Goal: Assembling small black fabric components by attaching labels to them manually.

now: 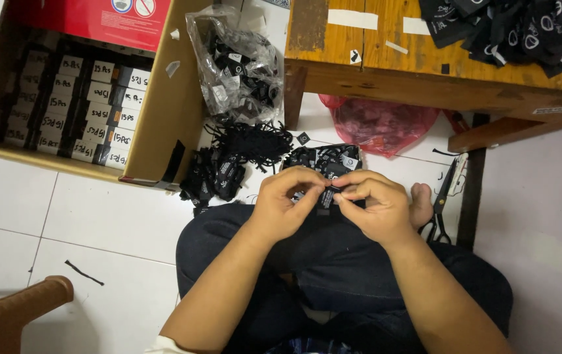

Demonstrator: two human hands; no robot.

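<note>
My left hand (284, 206) and my right hand (373, 203) meet over my lap, fingertips pinched together on a small black tag (327, 195) with white print. Both hands grip it from opposite sides. Just beyond the hands, on the white tiled floor, lies a stack of black tags (323, 160), a tangle of black strings (251, 141) and a bundle of strung tags (215, 177). I sit cross-legged in dark trousers, with a bare foot (422, 203) showing at the right.
A cardboard box (163, 118) holding rows of small labelled black packs stands at the left. A clear bag of tags (238, 65), a red plastic bag (379, 124), black scissors (441, 203) and a wooden table (425, 72) piled with black tags surround me. A wooden chair part (12, 311) sits at bottom left.
</note>
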